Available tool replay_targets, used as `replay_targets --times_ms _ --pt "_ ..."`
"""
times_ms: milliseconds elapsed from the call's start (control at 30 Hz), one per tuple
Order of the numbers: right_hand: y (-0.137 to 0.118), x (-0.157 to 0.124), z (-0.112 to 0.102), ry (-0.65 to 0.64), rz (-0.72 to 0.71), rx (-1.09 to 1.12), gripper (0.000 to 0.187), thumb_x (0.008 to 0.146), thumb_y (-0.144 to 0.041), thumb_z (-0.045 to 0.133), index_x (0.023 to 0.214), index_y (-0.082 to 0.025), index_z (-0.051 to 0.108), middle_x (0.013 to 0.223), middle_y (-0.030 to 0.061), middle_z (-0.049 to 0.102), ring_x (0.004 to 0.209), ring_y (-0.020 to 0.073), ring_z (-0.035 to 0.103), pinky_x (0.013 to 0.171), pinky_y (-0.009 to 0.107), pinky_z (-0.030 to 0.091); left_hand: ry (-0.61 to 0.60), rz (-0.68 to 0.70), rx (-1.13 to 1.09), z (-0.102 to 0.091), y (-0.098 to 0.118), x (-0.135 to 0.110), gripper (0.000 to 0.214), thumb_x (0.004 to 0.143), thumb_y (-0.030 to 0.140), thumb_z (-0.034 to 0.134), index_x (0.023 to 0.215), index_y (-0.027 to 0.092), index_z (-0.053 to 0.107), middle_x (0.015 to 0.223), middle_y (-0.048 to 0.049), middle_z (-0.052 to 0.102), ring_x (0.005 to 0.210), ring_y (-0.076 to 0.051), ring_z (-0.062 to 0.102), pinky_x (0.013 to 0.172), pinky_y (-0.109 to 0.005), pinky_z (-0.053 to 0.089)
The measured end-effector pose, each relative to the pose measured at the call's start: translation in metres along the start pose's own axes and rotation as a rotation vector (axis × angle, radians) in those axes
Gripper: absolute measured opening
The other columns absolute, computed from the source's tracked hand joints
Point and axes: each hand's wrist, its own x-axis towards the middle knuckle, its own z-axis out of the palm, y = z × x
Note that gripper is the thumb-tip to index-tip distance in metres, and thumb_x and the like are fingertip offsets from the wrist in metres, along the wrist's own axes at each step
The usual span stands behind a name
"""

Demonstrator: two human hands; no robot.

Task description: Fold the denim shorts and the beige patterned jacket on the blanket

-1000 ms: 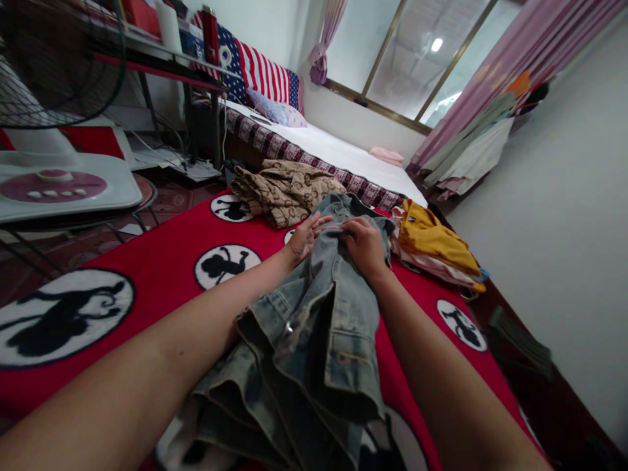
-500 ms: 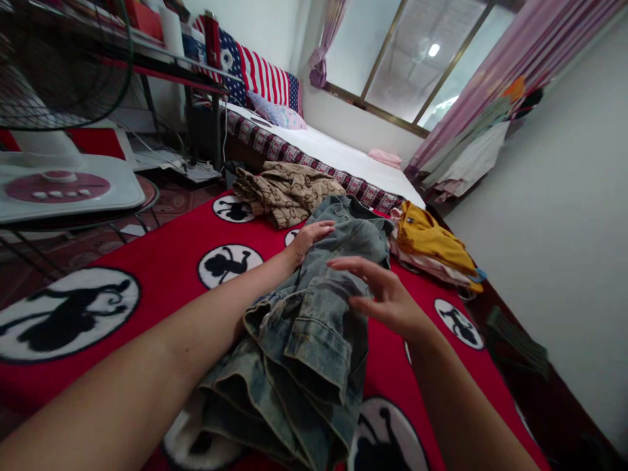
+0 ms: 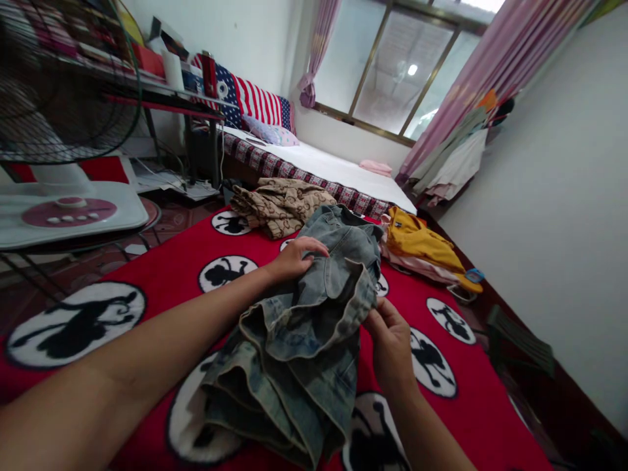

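A faded blue-grey denim garment (image 3: 318, 327) lies partly folded in front of me, its layered edges fanned out toward me. My right hand (image 3: 390, 330) is closed on a raised edge of it, thumb and fingers pinching the cloth at the right side. My left hand (image 3: 297, 258) rests over the garment's left side, thumb apart from the fingers and nothing visibly gripped. Beneath the denim is a red blanket (image 3: 167, 255) with black figures in white circles.
Patterned tan clothing (image 3: 287, 203) lies beyond the denim. A yellow garment (image 3: 422, 242) tops a pile at the right. A fan (image 3: 73, 203) stands at the left, near a cluttered desk (image 3: 167, 108). A bed (image 3: 333, 160) is under the window.
My right hand has moved down from above the denim and taken hold of its edge, lifting and folding part upward. My left hand has shifted slightly nearer. The view has tilted up.
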Motion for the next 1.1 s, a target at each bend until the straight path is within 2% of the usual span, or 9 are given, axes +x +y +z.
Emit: replay_targets --times_ms 133,300,367,500,633,767,867,1000,1100 --pt "0.0 -0.008 -0.006 0.077 0.063 0.149 0.017 0.077 -0.033 0.071 0.078 -0.019 0.061 0.071 -0.0038 0.059 0.065 0.0107 0.051 0.063 0.021 0.041 -0.323 0.074 -0.015 -0.034 0.026 -0.015 0.042 0.069 -0.004 0.051 0.097 0.018 0.072 0.113 -0.0068 0.066 0.111 -0.019 0.059 0.1 -0.034 0.043" --pt "0.002 -0.015 -0.008 0.074 0.01 0.126 0.013 0.076 -0.029 0.071 0.08 -0.019 0.063 0.073 -0.0031 0.061 0.07 0.0111 0.053 0.068 0.022 0.042 -0.5 0.095 0.102 -0.061 0.059 -0.033 0.034 0.071 0.015 0.075 0.104 0.021 0.07 0.119 -0.0086 0.06 0.112 -0.023 0.055 0.101 -0.038 0.042" --pt "0.004 -0.015 -0.007 0.08 0.004 0.123 0.013 0.076 -0.029 0.071 0.081 -0.019 0.064 0.074 -0.003 0.062 0.071 0.0114 0.054 0.068 0.022 0.042 -0.514 0.121 0.097 -0.06 0.067 -0.039 0.039 0.069 0.023 0.08 0.106 0.02 0.068 0.114 -0.009 0.061 0.108 -0.023 0.057 0.096 -0.036 0.045" --pt "0.004 -0.013 -0.002 0.109 0.014 0.123 0.015 0.076 -0.031 0.072 0.081 -0.02 0.064 0.073 -0.0036 0.061 0.069 0.011 0.053 0.066 0.021 0.042 -0.514 0.26 0.149 -0.042 0.073 -0.047 0.046 0.072 0.018 0.075 0.116 0.021 0.064 0.115 -0.0101 0.062 0.106 -0.022 0.058 0.093 -0.032 0.046" --pt "0.001 -0.013 0.006 0.128 0.01 0.127 0.014 0.077 -0.031 0.071 0.081 -0.02 0.064 0.07 -0.0048 0.059 0.064 0.0098 0.052 0.063 0.02 0.042 -0.561 0.407 0.186 -0.03 0.073 -0.048 0.026 0.082 0.016 0.062 0.107 0.021 0.066 0.107 -0.0094 0.069 0.102 -0.021 0.063 0.093 -0.032 0.045" --pt "-0.005 -0.018 0.009 0.098 -0.054 0.092 0.011 0.078 -0.028 0.068 0.084 -0.02 0.064 0.076 -0.0022 0.065 0.069 0.0125 0.058 0.068 0.023 0.047 -0.363 0.271 0.104 -0.046 0.075 -0.046 0.014 0.086 0.018 0.056 0.095 0.015 0.067 0.091 -0.0098 0.071 0.087 -0.018 0.066 0.081 -0.028 0.049" --pt "-0.009 -0.026 0.003 -0.061 -0.196 -0.061 0.01 0.078 -0.022 0.064 0.088 -0.02 0.064 0.086 0.0014 0.069 0.075 0.0155 0.062 0.073 0.027 0.05 -0.261 0.11 0.02 -0.067 0.079 -0.05 0.015 0.083 0.023 0.063 0.093 0.012 0.066 0.088 -0.0095 0.069 0.082 -0.018 0.064 0.074 -0.026 0.05" --pt "-0.015 -0.034 -0.014 -0.491 -0.446 -0.487 0.024 0.075 -0.005 0.053 0.09 -0.021 0.06 0.107 0.0051 0.069 0.097 0.0191 0.064 0.102 0.041 0.042 -0.595 0.054 0.073 -0.087 0.078 -0.067 0.023 0.087 0.012 0.053 0.102 0.017 0.069 0.105 -0.0099 0.068 0.098 -0.019 0.063 0.088 -0.028 0.049" --pt "-0.02 -0.03 -0.028 -0.605 -0.524 -0.682 0.046 0.071 0.002 0.044 0.107 -0.023 0.057 0.127 0.0081 0.061 0.12 0.0212 0.055 0.113 0.05 0.03 -0.685 -0.021 0.188 -0.098 0.074 -0.084 0.047 0.086 0.005 0.045 0.125 0.026 0.062 0.13 -0.0091 0.059 0.12 -0.021 0.055 0.103 -0.032 0.042"
